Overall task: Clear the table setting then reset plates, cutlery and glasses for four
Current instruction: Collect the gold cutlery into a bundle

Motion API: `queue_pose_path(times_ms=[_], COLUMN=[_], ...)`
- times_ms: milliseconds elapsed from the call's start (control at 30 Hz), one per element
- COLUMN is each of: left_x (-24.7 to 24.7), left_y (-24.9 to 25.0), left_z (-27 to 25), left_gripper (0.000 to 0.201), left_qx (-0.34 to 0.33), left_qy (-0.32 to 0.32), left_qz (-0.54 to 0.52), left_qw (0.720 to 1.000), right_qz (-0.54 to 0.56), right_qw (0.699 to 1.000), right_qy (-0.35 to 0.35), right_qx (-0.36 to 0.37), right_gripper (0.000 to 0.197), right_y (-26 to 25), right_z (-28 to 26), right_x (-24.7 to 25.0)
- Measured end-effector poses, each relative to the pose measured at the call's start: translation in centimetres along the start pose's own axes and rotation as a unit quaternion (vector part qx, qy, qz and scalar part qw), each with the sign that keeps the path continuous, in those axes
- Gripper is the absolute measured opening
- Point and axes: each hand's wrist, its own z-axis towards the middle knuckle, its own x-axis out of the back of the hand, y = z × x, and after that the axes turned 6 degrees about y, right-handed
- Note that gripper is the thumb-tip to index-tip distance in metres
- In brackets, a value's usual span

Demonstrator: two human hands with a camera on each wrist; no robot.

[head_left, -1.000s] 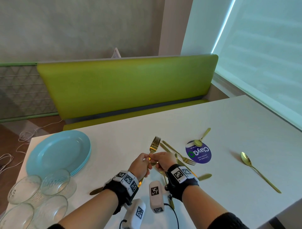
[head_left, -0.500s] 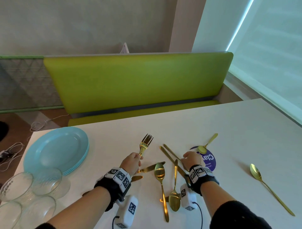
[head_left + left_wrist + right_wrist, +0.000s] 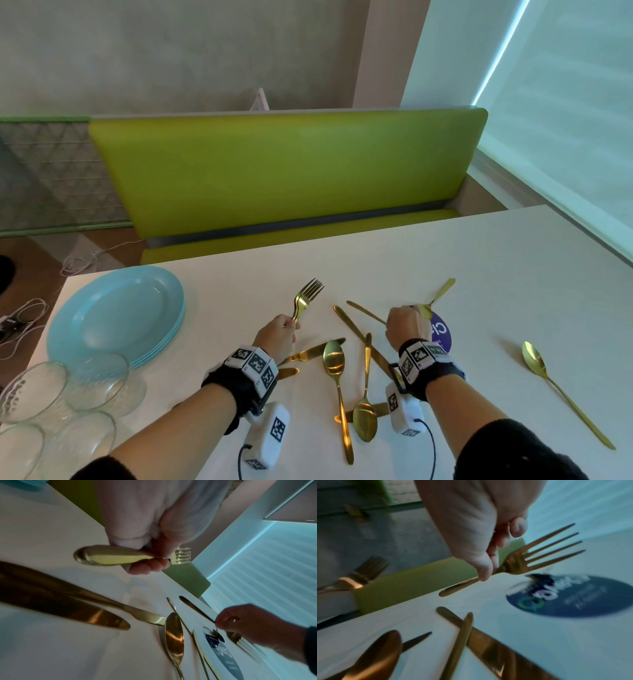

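Observation:
My left hand (image 3: 289,325) grips gold forks (image 3: 303,301) by the handles, tines up and pointing away; in the left wrist view the handles (image 3: 111,556) stick out of the curled fingers. My right hand (image 3: 402,320) pinches another gold fork (image 3: 530,561) at its neck, just above the white table (image 3: 479,267); its handle (image 3: 364,311) points left. Two spoons (image 3: 334,356) (image 3: 364,416) and a long knife (image 3: 356,334) lie between my wrists. A second knife (image 3: 311,351) lies by my left wrist. Stacked blue plates (image 3: 116,315) sit at the left.
Several glass bowls (image 3: 96,380) stand at the near left corner. A small spoon (image 3: 436,299) lies by a purple round sticker (image 3: 442,330). Another spoon (image 3: 534,358) lies alone on the right. A green bench (image 3: 287,171) runs behind the table.
My hands, joined on the forks a second ago, have parted. The left keeps the forks; the right has moved right and taken hold of a fork lying on the table.

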Motion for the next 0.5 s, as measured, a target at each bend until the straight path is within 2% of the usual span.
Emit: queue_pose_path(times_ms=[67,167,233,267,300,333,367,400,467,500], left_x=[0.4,1.0,1.3,1.4,1.4,1.4,1.4,1.4,1.5,1.5], left_y=[0.4,1.1,1.3,1.4,1.3,1.1,0.9,0.6,0.1,-0.1], left_z=[-0.3,-1.0,-1.5,-1.8,-2.2,-2.5,-2.9,-3.3,-4.2,-4.7], left_gripper=[0.025,0.03,0.03,0.029,0.027,0.023,0.019,0.018,0.017,0.015], left_qx=[-0.002,-0.015,-0.027,-0.032,-0.031,-0.032,-0.03,-0.033,-0.042,-0.042], left_qy=[0.009,0.019,0.005,-0.004,-0.019,-0.034,-0.053,-0.069,-0.099,-0.109], left_qz=[0.025,0.068,0.096,0.106,0.112,0.11,0.102,0.094,0.1,0.094], left_qw=[1.0,0.997,0.995,0.994,0.993,0.993,0.993,0.993,0.989,0.989], right_qz=[-0.036,-0.068,-0.103,-0.114,-0.117,-0.109,-0.117,-0.136,-0.138,-0.139], right_qw=[0.995,0.976,0.947,0.935,0.924,0.921,0.911,0.901,0.898,0.9], right_qy=[0.051,0.089,0.118,0.134,0.134,0.121,0.138,0.139,0.098,0.091], right_qx=[0.072,0.189,0.28,0.307,0.34,0.355,0.37,0.387,0.406,0.402], right_gripper=[0.025,0.025,0.008,0.01,0.021,0.027,0.028,0.023,0.004,0.01], right_y=[-0.6,-2.9,-5.2,-6.1,-6.9,-7.6,-8.4,-9.0,-9.9,-10.1], right_z=[-0.8,-2.6,-4.4,-5.1,-5.8,-6.3,-7.0,-7.8,-8.9,-9.2], right_x=[1.5,4.2,5.6,5.9,6.0,6.2,6.4,6.9,7.4,7.4])
